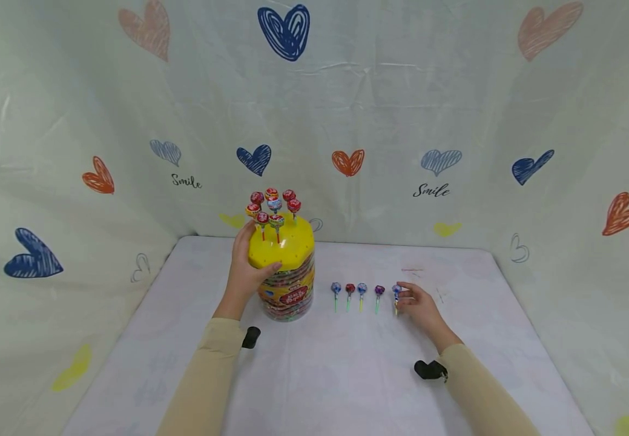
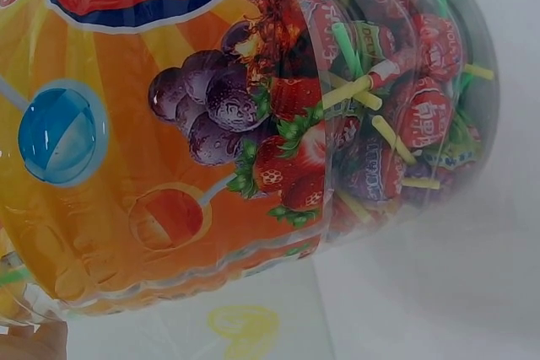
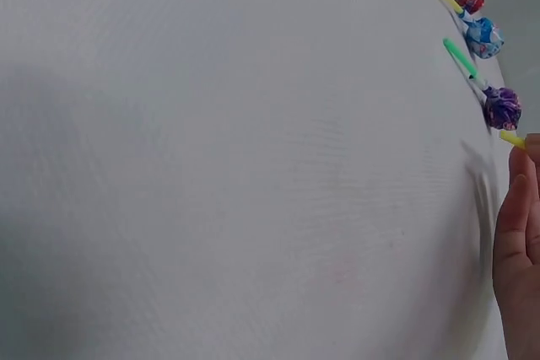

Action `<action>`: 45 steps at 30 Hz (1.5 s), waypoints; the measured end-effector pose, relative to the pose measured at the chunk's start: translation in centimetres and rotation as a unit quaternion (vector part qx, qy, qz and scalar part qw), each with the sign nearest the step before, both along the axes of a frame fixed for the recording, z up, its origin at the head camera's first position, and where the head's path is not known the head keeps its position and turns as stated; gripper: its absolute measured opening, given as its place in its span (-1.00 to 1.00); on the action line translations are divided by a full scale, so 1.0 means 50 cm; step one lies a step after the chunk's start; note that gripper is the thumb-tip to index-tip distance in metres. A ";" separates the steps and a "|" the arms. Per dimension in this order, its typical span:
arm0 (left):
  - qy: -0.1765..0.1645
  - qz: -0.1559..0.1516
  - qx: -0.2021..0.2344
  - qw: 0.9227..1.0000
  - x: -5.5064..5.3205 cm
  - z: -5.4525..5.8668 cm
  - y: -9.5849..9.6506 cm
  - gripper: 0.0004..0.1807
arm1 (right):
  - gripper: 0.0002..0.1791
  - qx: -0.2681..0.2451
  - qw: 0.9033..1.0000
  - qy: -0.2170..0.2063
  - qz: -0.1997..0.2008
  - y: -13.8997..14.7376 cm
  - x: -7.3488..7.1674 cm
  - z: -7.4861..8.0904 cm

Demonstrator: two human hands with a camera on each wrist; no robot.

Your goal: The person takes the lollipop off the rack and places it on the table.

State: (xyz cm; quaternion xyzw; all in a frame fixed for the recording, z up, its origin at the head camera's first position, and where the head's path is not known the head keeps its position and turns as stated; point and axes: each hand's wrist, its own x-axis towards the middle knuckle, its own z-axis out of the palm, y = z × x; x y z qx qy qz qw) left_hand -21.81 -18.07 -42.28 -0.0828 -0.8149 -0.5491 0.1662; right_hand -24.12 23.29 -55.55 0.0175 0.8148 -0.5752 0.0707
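Observation:
A clear lollipop jar [image 1: 287, 297] with a yellow lid [image 1: 292, 248] stands on the table, several wrapped lollipops [image 1: 275, 204] upright in the lid. My left hand [image 1: 246, 272] grips the jar around the lid's left side, thumb across the front. In the left wrist view the jar's fruit label [image 2: 169, 166] and the candies inside fill most of the picture. To the right, my right hand [image 1: 420, 306] pinches a blue-wrapped lollipop [image 1: 397, 289] at the end of a row. Its yellow stick [image 3: 510, 138] pokes out from the fingertips in the right wrist view.
Left of the right hand lie a purple lollipop [image 1: 379, 290], a red one [image 1: 350, 288] and two blue ones, spaced in a line with sticks toward me. A heart-printed curtain [image 1: 379, 121] hangs behind the white table [image 1: 336, 375].

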 end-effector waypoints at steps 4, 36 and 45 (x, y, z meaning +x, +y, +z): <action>0.012 0.000 0.001 1.000 0.000 -0.004 0.000 0.02 | -0.37 0.006 1.000 -0.003 0.004 0.005 -0.003 -0.007; -0.013 -0.006 0.002 1.000 0.026 0.035 0.013 0.03 | -0.34 0.091 0.994 -0.003 0.059 0.004 -0.025 0.001; -0.028 -0.001 0.000 1.000 0.031 0.042 0.015 0.02 | -0.33 0.095 0.994 -0.023 0.041 0.004 -0.024 0.002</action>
